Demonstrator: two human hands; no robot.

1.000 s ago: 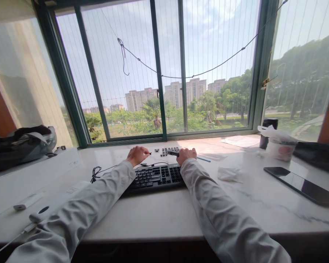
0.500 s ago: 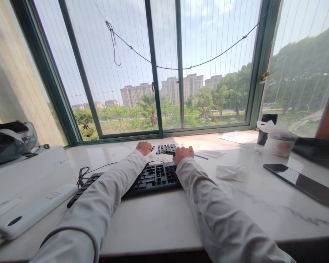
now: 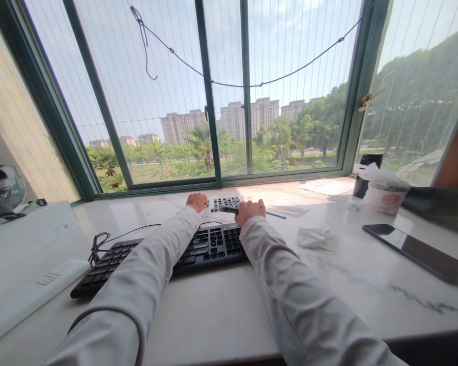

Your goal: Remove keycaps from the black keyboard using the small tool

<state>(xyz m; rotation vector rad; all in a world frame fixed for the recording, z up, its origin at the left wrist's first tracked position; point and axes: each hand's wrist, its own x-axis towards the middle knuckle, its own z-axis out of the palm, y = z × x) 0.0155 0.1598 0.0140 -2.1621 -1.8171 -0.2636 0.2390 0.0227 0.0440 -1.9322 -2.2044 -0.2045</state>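
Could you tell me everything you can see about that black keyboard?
The keyboard is long, black and plastic-looking, lying flat and aslant on the white marbled tabletop. Caps cover its left-hand keys, while many positions near the right end look like bare sockets. The left sleeve crosses above its middle, hiding part; whether it touches is unclear. The right sleeve passes its right end. Behind runs a thin dark cable, bunched toward the left.

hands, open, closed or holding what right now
Left hand: by the keycaps; whether it holds anything cannot be told.
Right hand: closed, holding a black tool.
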